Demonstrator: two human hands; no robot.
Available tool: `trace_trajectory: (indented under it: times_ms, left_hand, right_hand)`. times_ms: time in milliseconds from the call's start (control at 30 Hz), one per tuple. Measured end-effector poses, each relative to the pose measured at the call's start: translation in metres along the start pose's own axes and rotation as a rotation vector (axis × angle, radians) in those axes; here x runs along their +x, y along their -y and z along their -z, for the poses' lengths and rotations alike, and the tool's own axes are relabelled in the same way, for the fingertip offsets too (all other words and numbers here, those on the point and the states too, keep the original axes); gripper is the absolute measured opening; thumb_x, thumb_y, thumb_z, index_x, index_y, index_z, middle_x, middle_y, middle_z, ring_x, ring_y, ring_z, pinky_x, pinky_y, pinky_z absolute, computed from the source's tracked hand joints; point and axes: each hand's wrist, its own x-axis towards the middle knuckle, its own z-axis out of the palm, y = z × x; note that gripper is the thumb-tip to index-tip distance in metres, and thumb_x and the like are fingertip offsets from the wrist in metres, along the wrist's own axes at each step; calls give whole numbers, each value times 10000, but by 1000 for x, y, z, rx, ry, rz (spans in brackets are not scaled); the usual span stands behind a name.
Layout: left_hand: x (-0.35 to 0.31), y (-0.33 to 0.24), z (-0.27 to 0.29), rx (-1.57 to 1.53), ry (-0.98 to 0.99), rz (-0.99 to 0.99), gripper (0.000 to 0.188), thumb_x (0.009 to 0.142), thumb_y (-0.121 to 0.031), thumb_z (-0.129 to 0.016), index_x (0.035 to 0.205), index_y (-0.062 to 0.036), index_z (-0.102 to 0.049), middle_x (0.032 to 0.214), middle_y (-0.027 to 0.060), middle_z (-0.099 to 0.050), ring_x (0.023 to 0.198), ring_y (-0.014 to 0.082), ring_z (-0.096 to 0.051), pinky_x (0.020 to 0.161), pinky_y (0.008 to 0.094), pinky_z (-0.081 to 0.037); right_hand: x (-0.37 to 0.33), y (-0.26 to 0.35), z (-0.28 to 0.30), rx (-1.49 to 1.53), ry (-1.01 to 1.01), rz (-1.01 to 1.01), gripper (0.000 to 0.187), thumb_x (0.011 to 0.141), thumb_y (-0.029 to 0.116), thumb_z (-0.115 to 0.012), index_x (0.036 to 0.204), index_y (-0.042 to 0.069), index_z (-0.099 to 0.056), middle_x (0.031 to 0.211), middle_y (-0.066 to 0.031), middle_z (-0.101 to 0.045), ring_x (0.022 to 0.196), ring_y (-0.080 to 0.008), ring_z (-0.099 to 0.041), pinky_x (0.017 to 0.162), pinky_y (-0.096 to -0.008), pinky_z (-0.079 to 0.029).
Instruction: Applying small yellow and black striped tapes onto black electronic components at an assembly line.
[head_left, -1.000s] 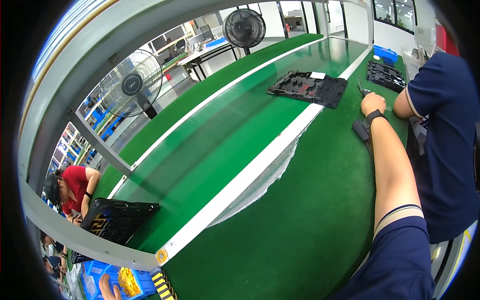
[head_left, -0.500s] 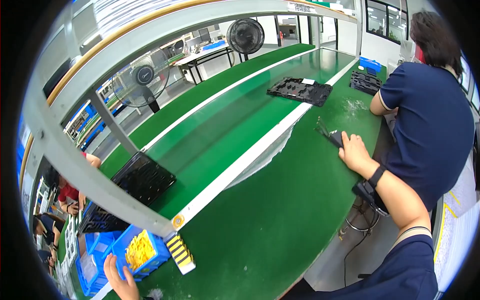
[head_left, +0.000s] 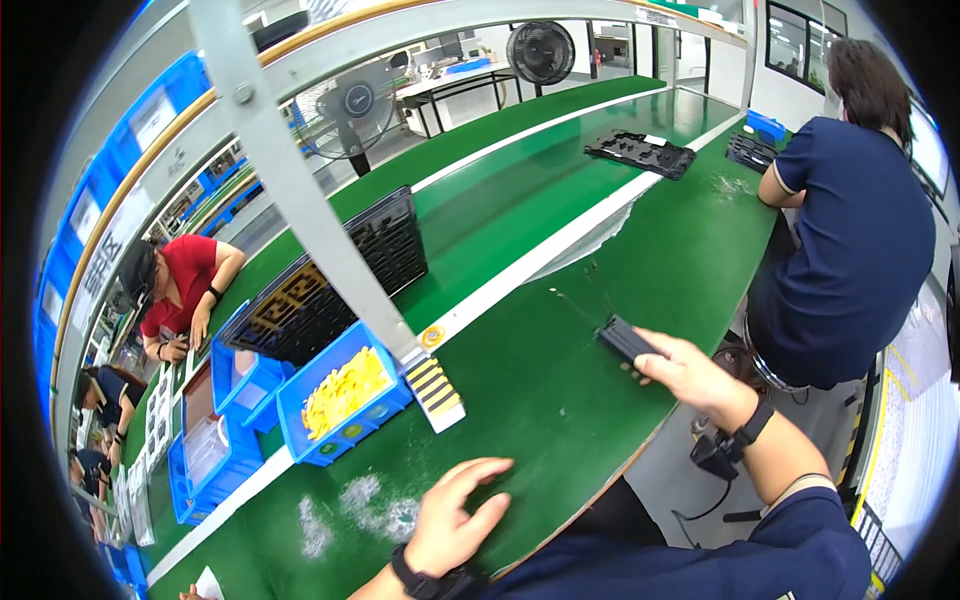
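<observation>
Above the green tabletop (head_left: 560, 450), my right hand (head_left: 695, 378) grips a black block-shaped part (head_left: 626, 342) by its near end. Thin wire-like strands stick out from the part's far end; its exact kind I cannot make out. My left hand (head_left: 458, 515) is over the near tabletop, thumb and fingers apart, holding nothing. White fluffy scraps (head_left: 362, 500) lie just left of it. Beyond them stands a blue bin (head_left: 330, 455) full of small yellow pieces (head_left: 345, 392). A yellow-and-black striped block (head_left: 436, 396) sits beside the bin, at the foot of a metal post.
The grey post (head_left: 310, 200) rises between me and a black tray (head_left: 410, 240) standing on edge. Another black tray (head_left: 640, 153) lies flat farther off. One co-worker (head_left: 850, 250) sits at the right; another in red (head_left: 190, 285) works at the left. More blue bins (head_left: 240, 450) stand at left.
My right hand has brought the black part nearer along the table. My left hand has moved from beside the blue bin to the near tabletop on the right. The view has shifted left.
</observation>
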Motion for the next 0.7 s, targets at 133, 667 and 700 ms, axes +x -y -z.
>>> trace_trajectory:
  times_ms: [133,667,700]
  left_hand:
    - [5,24,-22,-420,-61,107,414,867,-149,-578,1237,-5,-458,1128,101,-558,1007,192,-551,908,317,-424]
    - [-65,35,72,-458,-126,493,321,884,-195,-553,1126,13,-523,1013,29,-573,900,116,-511,828,246,-399]
    - [-65,33,73,-392,-104,547,319,881,-186,-558,1127,15,-520,1000,34,-580,885,121,-520,813,251,-409]
  right_hand:
    - [-4,13,-82,630,370,-115,436,897,298,-519,1210,-2,-469,1068,-98,-579,956,-173,-550,819,-311,-457]
    - [174,-16,50,-766,-121,307,258,776,243,-617,918,32,-661,874,-155,-655,817,-289,-631,745,-363,-497]
    - [192,-40,90,-767,-296,259,257,761,234,-614,911,31,-663,869,-169,-649,818,-302,-628,752,-378,-495]
